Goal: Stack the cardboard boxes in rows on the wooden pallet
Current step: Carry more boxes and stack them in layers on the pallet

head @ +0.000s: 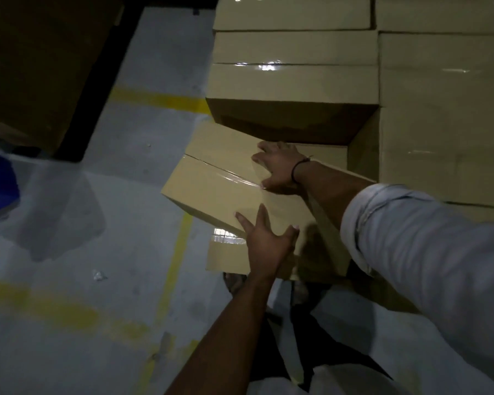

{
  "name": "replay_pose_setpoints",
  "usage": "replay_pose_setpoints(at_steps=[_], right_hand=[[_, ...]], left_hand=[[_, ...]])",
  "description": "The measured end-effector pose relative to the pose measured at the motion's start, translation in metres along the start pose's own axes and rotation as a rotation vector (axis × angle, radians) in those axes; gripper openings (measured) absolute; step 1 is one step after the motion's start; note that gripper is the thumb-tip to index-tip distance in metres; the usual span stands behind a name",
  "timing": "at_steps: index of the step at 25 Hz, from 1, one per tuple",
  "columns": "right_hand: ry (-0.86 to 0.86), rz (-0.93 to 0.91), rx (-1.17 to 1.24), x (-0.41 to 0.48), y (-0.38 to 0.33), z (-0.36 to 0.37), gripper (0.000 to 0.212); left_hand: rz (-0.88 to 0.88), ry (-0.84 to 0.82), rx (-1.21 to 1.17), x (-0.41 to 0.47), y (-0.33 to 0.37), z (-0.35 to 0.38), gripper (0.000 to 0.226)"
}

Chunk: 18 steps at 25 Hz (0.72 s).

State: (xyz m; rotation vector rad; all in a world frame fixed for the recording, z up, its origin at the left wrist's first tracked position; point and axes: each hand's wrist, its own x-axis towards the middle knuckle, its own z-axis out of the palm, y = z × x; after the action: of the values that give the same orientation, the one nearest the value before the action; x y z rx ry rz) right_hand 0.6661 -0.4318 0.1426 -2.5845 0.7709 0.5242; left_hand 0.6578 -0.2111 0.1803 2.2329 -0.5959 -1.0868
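Leaning tan cardboard box [226,183], glossy, taped shut

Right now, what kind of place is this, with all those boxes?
Probably a warehouse or storeroom. Taped cardboard boxes are stacked in rows, the grey floor has yellow painted lines, and the left hand and right hand press on one more box beside the stack.

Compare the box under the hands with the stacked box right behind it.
The handled box sits askew to the rows; the stacked box lies square in its row. The handled box is lower; the stacked box stands higher, its front wall showing. The left hand and right hand rest on the handled box; nothing touches the stacked box. Both are tan cardboard, taped along the top seam.
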Motion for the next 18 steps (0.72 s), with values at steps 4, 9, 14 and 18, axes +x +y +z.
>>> replay_pose_setpoints(at_steps=[4, 9, 14, 18], right_hand=[[0.031, 0.121, 0.005, -0.048, -0.014, 0.033, 0.086], [0.071, 0.563, 0.161, -0.13, -0.053, 0.087, 0.084], [0.112, 0.964, 0.375, -0.162, -0.078, 0.11, 0.097], [0.244, 1.078, 0.626, -0.158, -0.071, 0.105, 0.102]], left_hand=[[-0.053, -0.098, 0.241, 0.022, -0.016, -0.033, 0.087], [-0.048, -0.029, 0.582, 0.071, -0.029, -0.104, 0.083], [0.063, -0.035, 0.817, 0.129, -0.032, -0.164, 0.108], [0.103, -0.127, 0.876, 0.151, -0.036, -0.188, 0.126]])
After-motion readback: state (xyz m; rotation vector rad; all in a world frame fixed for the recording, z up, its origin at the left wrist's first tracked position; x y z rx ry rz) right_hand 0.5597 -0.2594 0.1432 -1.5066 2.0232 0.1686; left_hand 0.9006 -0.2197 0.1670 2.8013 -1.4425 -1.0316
